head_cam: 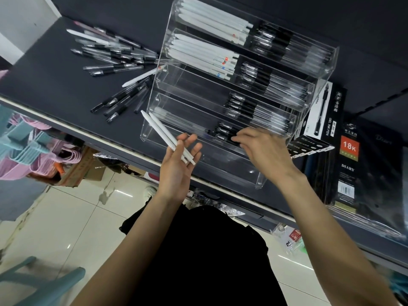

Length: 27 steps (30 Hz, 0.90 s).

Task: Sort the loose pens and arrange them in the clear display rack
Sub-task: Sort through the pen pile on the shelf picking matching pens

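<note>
Clear tiered rack point(326, 56) part-filled with sorted pens; loose pens point(114, 56) scattered left on shelf.

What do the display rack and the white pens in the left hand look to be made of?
Display rack: clear rigid plastic, likely acrylic, glossy; the pens and the dark shelf show through its walls and its edges catch light.
White pens lying across the left hand: opaque plastic by the look, matte, with no glare along the barrels. Whether they carry a coating cannot be told.
</note>
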Tool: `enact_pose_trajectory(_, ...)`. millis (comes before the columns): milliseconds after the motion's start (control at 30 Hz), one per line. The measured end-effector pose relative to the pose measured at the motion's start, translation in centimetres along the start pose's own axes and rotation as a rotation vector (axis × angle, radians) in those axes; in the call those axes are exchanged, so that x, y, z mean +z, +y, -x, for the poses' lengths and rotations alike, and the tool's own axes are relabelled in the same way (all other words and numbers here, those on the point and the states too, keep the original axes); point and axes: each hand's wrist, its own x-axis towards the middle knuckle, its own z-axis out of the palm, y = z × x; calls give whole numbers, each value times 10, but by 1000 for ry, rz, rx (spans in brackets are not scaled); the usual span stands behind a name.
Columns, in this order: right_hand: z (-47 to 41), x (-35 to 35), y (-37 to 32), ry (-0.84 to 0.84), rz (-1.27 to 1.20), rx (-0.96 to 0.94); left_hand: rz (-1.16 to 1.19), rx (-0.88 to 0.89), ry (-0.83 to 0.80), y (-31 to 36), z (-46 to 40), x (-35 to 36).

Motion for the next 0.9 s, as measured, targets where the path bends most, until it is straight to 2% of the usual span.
enact_pose_trajectory(133,6,4,7,-18,76,53,-20,3,-6,0,1,1)
enact_pose_trajectory(233,10,-3,-2,68,48,28,-50,7,-14,2,2,5)
enact_pose_trajectory(300,11,-10,-19,143,-136,41,-90,21,-31,4,4,10)
enact_pose_trajectory(400,5,-14,-60,129,-514,125,-100,50,-60,6,6,19)
enact_pose_trajectory(533,-14,-8,-93,98,-696,228,-5,72,-132,13,5,27)
enact_pose_trajectory(600,-22,-9,-94,100,-711,257,-56,82,-108,19,3,27)
enact_pose_trajectory(700,-29,-14,-84,119,-662,273,-298,98,-63,29,-1,18)
enact_pose_trajectory(800,-37,-29,-62,276,-566,277,-520,132,-37,43,-4,4)
enact_pose_trajectory(900,-54,-48,-41,420,-408,261,-479,124,-48,58,-10,-4)
